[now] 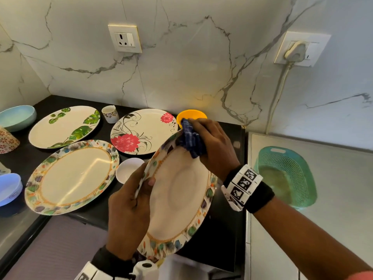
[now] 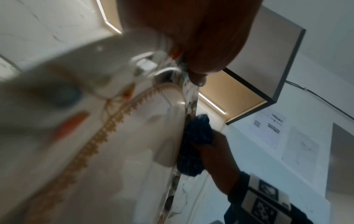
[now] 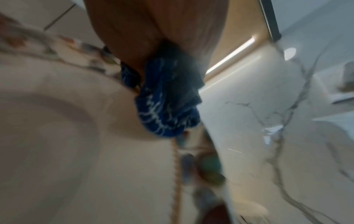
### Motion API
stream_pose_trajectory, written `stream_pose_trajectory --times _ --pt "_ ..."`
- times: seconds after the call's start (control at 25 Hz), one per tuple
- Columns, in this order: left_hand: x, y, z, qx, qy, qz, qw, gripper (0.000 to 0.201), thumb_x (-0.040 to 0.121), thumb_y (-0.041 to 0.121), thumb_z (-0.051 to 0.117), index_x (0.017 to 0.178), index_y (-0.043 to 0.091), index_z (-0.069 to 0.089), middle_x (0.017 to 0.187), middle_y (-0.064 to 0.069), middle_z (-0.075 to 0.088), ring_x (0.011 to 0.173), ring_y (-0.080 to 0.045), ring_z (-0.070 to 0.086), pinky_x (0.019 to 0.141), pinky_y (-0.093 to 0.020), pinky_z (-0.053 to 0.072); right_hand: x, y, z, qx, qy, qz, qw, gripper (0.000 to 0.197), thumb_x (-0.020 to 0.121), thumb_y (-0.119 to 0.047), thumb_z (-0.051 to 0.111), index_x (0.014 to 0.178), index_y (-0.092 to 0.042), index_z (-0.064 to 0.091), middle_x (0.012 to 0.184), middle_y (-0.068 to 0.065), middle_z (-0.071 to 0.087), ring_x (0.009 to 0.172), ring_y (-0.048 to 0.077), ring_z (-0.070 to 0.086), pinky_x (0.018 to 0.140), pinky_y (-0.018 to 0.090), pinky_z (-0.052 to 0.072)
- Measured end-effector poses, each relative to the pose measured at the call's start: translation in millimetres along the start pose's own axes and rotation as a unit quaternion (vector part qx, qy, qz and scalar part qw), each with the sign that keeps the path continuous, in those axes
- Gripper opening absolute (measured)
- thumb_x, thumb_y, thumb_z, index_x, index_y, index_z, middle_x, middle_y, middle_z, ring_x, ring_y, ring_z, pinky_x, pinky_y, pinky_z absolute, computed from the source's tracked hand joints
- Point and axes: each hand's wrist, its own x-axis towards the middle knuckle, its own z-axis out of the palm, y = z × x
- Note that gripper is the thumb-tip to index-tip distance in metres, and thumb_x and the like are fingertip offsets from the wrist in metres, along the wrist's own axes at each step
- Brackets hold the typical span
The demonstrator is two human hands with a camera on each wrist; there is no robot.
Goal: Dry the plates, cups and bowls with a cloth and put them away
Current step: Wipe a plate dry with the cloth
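From the head view, your left hand (image 1: 129,215) grips the near rim of the plate (image 1: 179,201), tilted above the surface (image 1: 222,229). At the plate's far rim your right hand (image 1: 214,146) clutches the cloth (image 1: 191,140). Left wrist view: thumb on the rim. Right wrist view: cloth bunched against the plate.

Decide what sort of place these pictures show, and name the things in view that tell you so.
Most likely a home kitchen. A dark countertop holds patterned dinner plates, a marble-look wall carries a power socket, and a green colander sits on the steel surface to the right.
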Motion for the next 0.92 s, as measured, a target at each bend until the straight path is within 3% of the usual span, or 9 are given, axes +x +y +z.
stream_pose_trajectory --times 0.16,0.24,0.36,0.44,0.52,0.64,0.72,0.84,0.92 --pt "-4.3 -5.9 -7.3 -0.010 0.014 -0.009 1.000 0.031 0.095 0.033 0.056 0.126 0.031 0.050 0.093 0.058 0.051 0.094 0.030 0.050 0.076 0.006 0.038 -37.7 43.2 15.2 0.040 -0.084 0.208 0.974 0.053 0.074 0.002 0.068 0.126 -0.003 0.057 0.113 0.016 0.058 0.102 0.037 0.058 0.086 0.032 0.046" --pt "-3.5 -8.1 -6.9 -0.007 0.021 -0.014 1.000 0.032 0.093 0.035 0.052 0.124 0.032 0.053 0.095 0.055 0.053 0.096 0.028 0.051 0.077 0.001 0.041 -33.7 35.4 13.9 0.034 -0.064 0.198 0.978 0.050 0.073 -0.001 0.065 0.122 0.001 0.058 0.111 0.018 0.058 0.099 0.037 0.059 0.083 0.034 0.049" --pt "0.5 -5.7 -2.3 -0.004 0.017 0.003 1.000 0.034 0.091 0.031 0.050 0.124 0.031 0.055 0.092 0.046 0.058 0.093 0.028 0.052 0.076 0.003 0.040 -2.3 7.2 4.6 0.034 0.025 0.082 0.996 0.054 0.075 -0.009 0.068 0.127 0.001 0.057 0.114 0.018 0.059 0.102 0.035 0.059 0.082 0.036 0.051" --pt "-0.2 -3.4 0.4 -0.001 0.015 0.012 1.000 0.035 0.092 0.032 0.051 0.126 0.028 0.056 0.098 0.041 0.055 0.093 0.029 0.051 0.075 0.005 0.038 5.3 4.0 5.7 0.026 0.036 0.055 0.998 0.055 0.077 -0.010 0.069 0.129 0.000 0.056 0.116 0.018 0.059 0.104 0.035 0.058 0.082 0.035 0.049" --pt "-2.8 -4.7 -0.1 0.001 0.014 0.016 1.000 0.035 0.093 0.033 0.052 0.127 0.026 0.056 0.094 0.047 0.057 0.094 0.030 0.050 0.076 0.006 0.037 -13.8 18.1 16.0 0.024 0.022 0.096 0.995 0.051 0.077 -0.012 0.069 0.126 0.000 0.058 0.113 0.018 0.060 0.100 0.034 0.059 0.081 0.032 0.048" --pt "-7.8 -5.0 -6.2 -0.016 0.028 0.002 0.999 0.030 0.096 0.033 0.055 0.125 0.028 0.052 0.095 0.058 0.050 0.096 0.032 0.048 0.077 0.007 0.035 -62.9 37.4 30.8 0.014 -0.099 0.255 0.962 0.042 0.072 -0.004 0.071 0.113 0.001 0.063 0.102 0.016 0.057 0.092 0.036 0.059 0.074 0.030 0.046" --pt "-9.4 -3.5 -5.9 -0.026 0.030 0.003 0.999 0.032 0.094 0.042 0.051 0.124 0.030 0.052 0.097 0.055 0.053 0.096 0.030 0.049 0.077 0.006 0.037 -71.9 39.2 30.8 -0.019 -0.134 0.294 0.946 0.037 0.071 -0.003 0.072 0.107 0.001 0.064 0.099 0.015 0.058 0.088 0.035 0.059 0.070 0.030 0.045" --pt "-6.0 4.9 2.0 -0.012 0.022 0.026 0.999 0.044 0.091 0.043 0.044 0.128 0.024 0.056 0.093 0.043 0.058 0.092 0.029 0.051 0.075 0.005 0.038 -36.2 24.4 15.1 -0.004 0.034 0.200 0.979 0.025 0.072 -0.002 0.070 0.097 0.000 0.068 0.088 0.016 0.064 0.076 0.033 0.062 0.064 0.024 0.040" --pt "-0.8 6.6 8.7 -0.004 0.017 0.035 0.999 0.047 0.093 0.043 0.045 0.130 0.018 0.059 0.098 0.037 0.055 0.089 0.026 0.054 0.073 0.002 0.041 -7.8 16.2 7.5 -0.013 0.122 0.126 0.984 0.023 0.075 -0.004 0.071 0.098 0.000 0.068 0.090 0.015 0.067 0.080 0.028 0.062 0.068 0.026 0.045"
